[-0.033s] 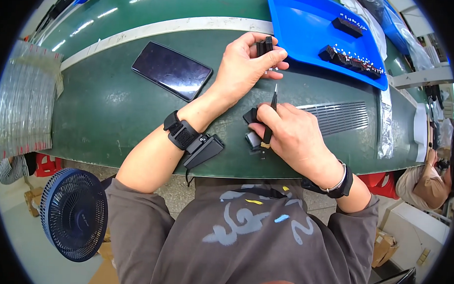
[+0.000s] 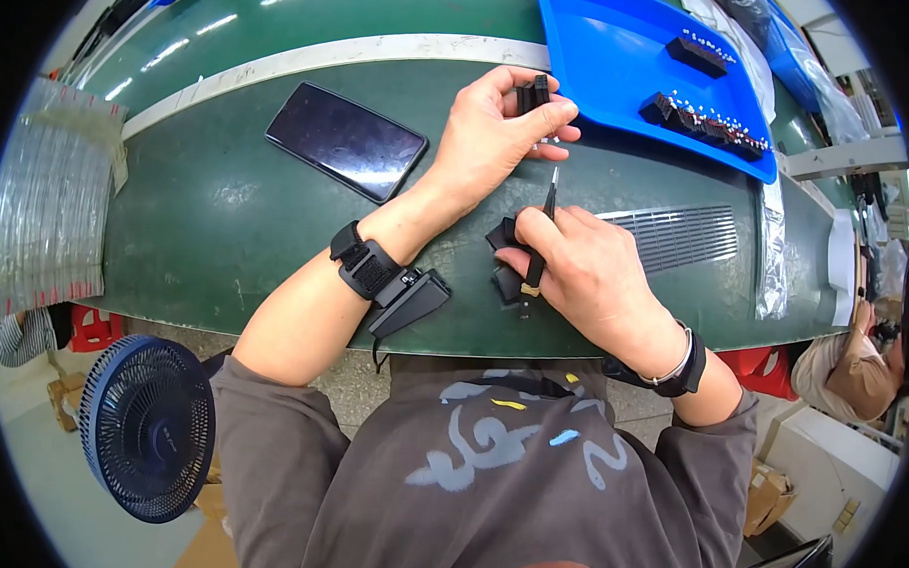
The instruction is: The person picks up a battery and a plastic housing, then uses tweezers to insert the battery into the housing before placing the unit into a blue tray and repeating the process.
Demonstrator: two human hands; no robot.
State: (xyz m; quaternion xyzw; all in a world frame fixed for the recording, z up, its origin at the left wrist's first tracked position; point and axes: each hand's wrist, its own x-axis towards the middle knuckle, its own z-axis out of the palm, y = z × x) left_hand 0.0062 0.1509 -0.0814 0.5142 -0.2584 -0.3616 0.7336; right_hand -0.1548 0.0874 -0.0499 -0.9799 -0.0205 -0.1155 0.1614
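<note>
My left hand (image 2: pixel 495 125) is closed around several small black blocks (image 2: pixel 531 94) standing side by side, with small white tips showing below the thumb. Below it, my right hand (image 2: pixel 585 264) grips a pair of black tweezers (image 2: pixel 550 202), whose pale metal points aim up toward the left hand. A black block (image 2: pixel 500 234) sits at the right thumb and forefinger; whether they pinch it or only touch it is hard to see. Close under that hand, another black piece (image 2: pixel 507 284) lies on the green table (image 2: pixel 196 245).
A blue tray (image 2: pixel 612 84) at the back right holds rows of black blocks with white-tipped ends. Beside my right hand lies a slotted metal strip plate (image 2: pixel 681 237). A phone (image 2: pixel 347 140) rests left of my hands, stacked clear tubes (image 2: pixel 52 200) farther left, a fan (image 2: pixel 149 429) below.
Almost nothing differs. The dark piece under my right hand looks darker and less shiny now, and my left hand has shifted very slightly to the right.
</note>
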